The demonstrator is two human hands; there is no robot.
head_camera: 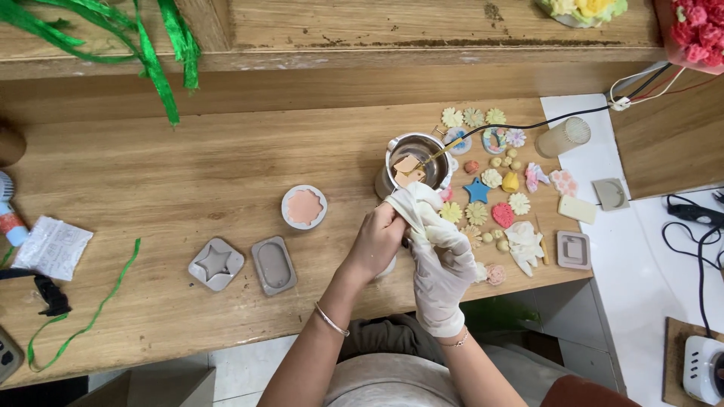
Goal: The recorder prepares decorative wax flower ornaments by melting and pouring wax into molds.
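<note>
Glove: thin, cream, wrinkled latex glove [441, 271] covering your right hand [440, 264], its loose fingertip ends bunched near the metal pot, over the front middle of the table.
Left hand: your bare left hand [375, 243] pinches the glove's slack fingers, thumb and fingers pressed together; thin bangle on that wrist.
Right hand: gloved, fingers drawn together and pointed up toward the pot; forearm rising from the table edge.
Pot: small round steel pot [415, 167] just beyond the hands, holding tan chunks and a thin stick.
Moulds: grey silicone moulds, a star mould [216, 264], an oval mould [274, 265], and a round mould [304, 206] filled pink, to your left.
Castings: small pastel flowers, stars and hearts [490, 185] scattered right of the pot; a second glove [525, 246] lies among them.
Surface: pale grained wooden table [188, 173], green ribbon at left.
</note>
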